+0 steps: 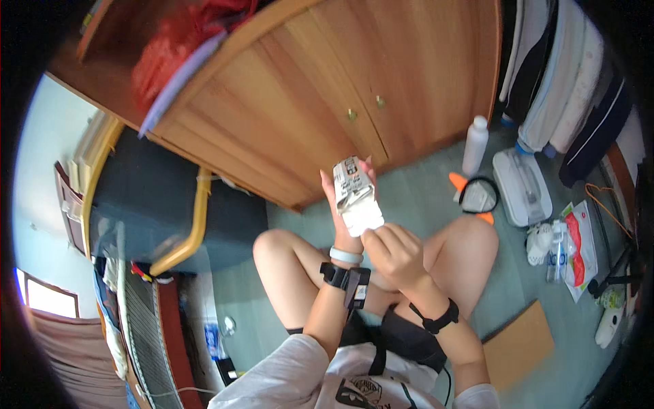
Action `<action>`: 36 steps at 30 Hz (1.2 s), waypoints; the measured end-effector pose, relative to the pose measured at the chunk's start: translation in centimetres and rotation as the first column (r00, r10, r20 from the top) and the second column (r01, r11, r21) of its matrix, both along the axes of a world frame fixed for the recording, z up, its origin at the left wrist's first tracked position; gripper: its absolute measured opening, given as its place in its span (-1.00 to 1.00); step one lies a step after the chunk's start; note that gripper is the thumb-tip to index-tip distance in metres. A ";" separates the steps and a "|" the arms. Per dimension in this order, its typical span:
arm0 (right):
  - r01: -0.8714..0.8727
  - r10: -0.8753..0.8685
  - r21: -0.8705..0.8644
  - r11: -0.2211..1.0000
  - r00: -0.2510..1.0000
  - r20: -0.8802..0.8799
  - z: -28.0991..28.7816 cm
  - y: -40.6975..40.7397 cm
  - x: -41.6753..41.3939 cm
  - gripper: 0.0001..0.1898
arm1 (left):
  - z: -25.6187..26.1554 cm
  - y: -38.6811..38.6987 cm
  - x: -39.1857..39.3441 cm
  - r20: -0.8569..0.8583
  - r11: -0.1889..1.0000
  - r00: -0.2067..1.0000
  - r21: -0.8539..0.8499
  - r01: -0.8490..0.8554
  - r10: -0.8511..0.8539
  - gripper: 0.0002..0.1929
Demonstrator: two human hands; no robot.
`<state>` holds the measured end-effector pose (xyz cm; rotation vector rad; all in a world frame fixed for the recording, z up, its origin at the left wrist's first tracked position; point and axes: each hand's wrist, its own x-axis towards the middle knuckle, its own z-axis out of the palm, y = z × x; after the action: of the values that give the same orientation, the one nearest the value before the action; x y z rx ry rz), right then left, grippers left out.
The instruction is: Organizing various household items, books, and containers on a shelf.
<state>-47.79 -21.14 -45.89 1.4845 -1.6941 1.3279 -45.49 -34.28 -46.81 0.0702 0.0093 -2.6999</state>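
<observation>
A small printed carton [353, 185] lies along my left hand [330, 197], whose fingers show on both sides of it. The carton's near end has a white flap [364, 219] that sticks out towards me. My right hand [396, 253] pinches the edge of this flap between thumb and curled fingers. What is inside the carton cannot be seen.
A wooden cabinet [286, 107] stands ahead. On the floor to the right are a white bottle [475, 145], a white lidded case [522, 188], a black ring-shaped item with orange parts [479, 195], a clear plastic bottle [557, 258] and a cardboard sheet [518, 347].
</observation>
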 end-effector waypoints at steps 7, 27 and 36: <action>0.084 -0.110 0.210 0.974 0.987 0.118 -5.9 -0.4 2.6 -0.87 | -10.0 0.7 2.9 0.122 0.944 0.991 0.330 0.006 -0.049 -0.28; -0.074 -0.093 0.616 0.784 0.968 0.235 -9.6 1.2 6.7 -0.88 | -19.2 2.6 7.3 0.347 0.944 0.934 0.327 -0.031 -0.090 -0.20; -0.227 -0.024 0.584 0.779 0.920 0.390 -6.3 0.1 2.5 -0.91 | -19.2 2.4 7.6 0.422 0.949 0.905 0.263 -0.173 0.048 -0.30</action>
<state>-45.30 -21.06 -52.24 1.7692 -2.5221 1.2216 -37.85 -31.89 -66.03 0.7070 0.2811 -2.4943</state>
